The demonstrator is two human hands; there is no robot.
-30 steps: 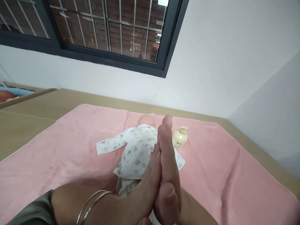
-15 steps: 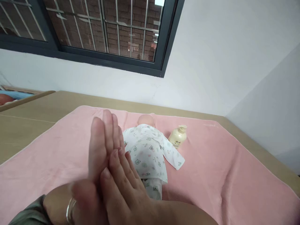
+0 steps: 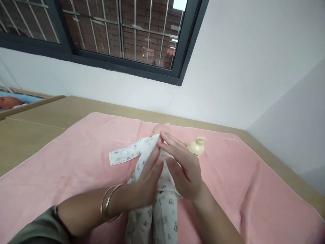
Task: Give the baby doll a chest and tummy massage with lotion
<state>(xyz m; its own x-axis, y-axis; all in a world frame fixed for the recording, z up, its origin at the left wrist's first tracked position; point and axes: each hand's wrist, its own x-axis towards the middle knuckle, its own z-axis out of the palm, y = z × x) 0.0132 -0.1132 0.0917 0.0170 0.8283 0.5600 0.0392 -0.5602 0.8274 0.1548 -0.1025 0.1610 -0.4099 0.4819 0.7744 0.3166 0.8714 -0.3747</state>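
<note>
While I watched the head feed, the biggest thing in view was the window (image 3: 114,30), dark frame with bars, brick wall behind it, set in a white wall. Under it ran a wooden table (image 3: 38,125), mostly covered by a pink towel (image 3: 66,159). Far left, a cot edge (image 3: 27,101) with something blue inside, too small to read.

On the towel lay a doll (image 3: 152,189), face down as far as I could tell, bald head (image 3: 159,128) pointing at the wall, dressed in a white printed suit. One sleeve (image 3: 124,154) spread flat out to the left; legs ran toward the camera, off the bottom edge.

Left hand (image 3: 149,179), two bangles (image 3: 110,203) on the wrist, was open, fingers straight and together, palm on the doll's back. Right hand (image 3: 181,166) was open too, fingers spread a little, flat over the upper back and shoulder. Neither gripped anything; both pressed on cloth, fingertips nearly meeting by the neck.

Cream pump bottle (image 3: 196,146) stood upright just beside the right hand, near the doll's shoulder, untouched.

Progress, my judgement: doll fully dressed, hands already on the back, so the rubbing looked under way. Suit not opened, bottle not in hand.
</note>
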